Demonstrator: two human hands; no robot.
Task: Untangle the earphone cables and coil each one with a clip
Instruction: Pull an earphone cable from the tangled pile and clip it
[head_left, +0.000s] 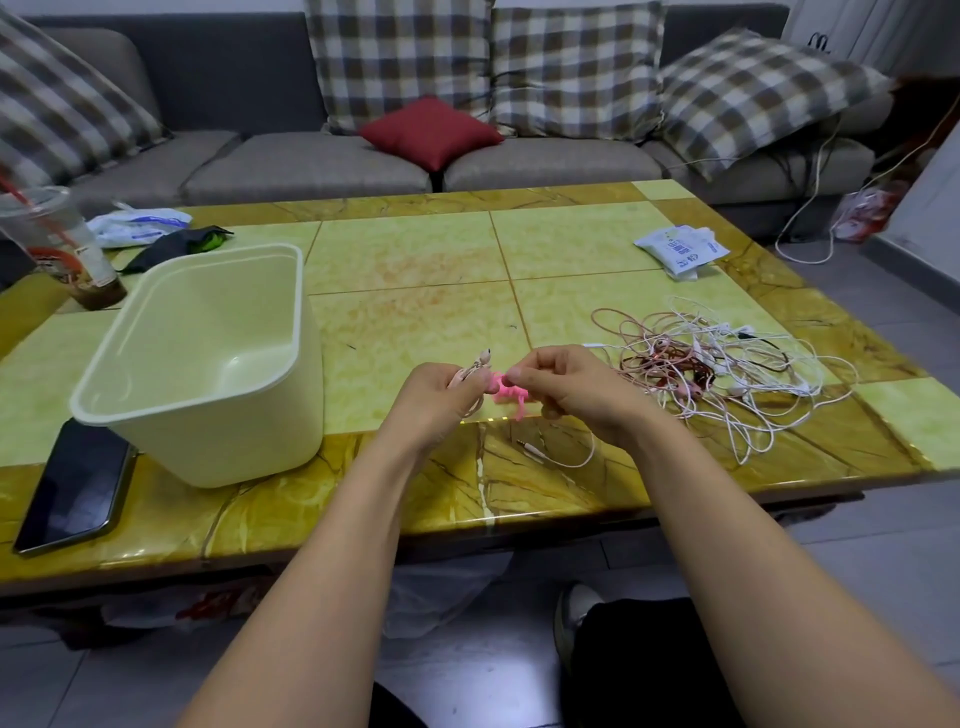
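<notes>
My left hand grips a coiled pink earphone cable above the table's front middle, an earbud sticking up past my fingers. My right hand pinches a bright pink clip right beside that coil. The cable's plug end trails loose on the table below my hands. A tangle of pink, white and dark red earphone cables lies on the table to the right of my right hand.
A pale cream plastic bin stands left of my hands. A phone lies at the front left edge, a drink cup at the far left. A tissue pack sits at the back right of the table. A sofa is behind.
</notes>
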